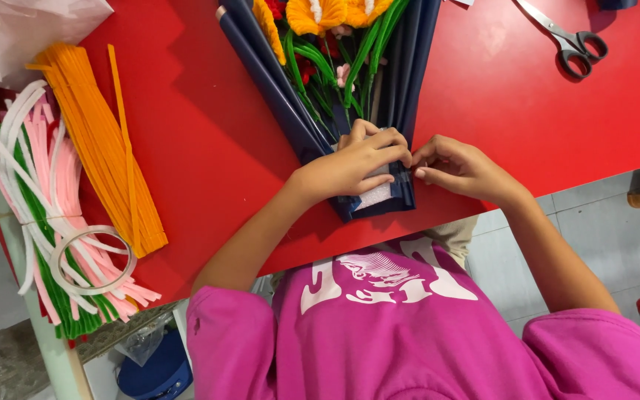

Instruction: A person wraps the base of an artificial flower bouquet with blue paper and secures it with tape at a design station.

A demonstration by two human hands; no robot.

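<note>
head view, left to right: pipe cleaners and a tape roll near the red table edge — left hand clenched on the navy bouquet wrap holding pipe-cleaner flowers, right hand pinching the wrap's foot at the table's near edge — scissors far right, tiled floor below.

left hand palm down, fingers curled, pressing. right hand just beside it, fingertips pinching, nearly touching. both forearms angled inward.

One camera sits on the person's head. It looks steeply down, close over the glossy red table and pink-shirted chest.
</note>
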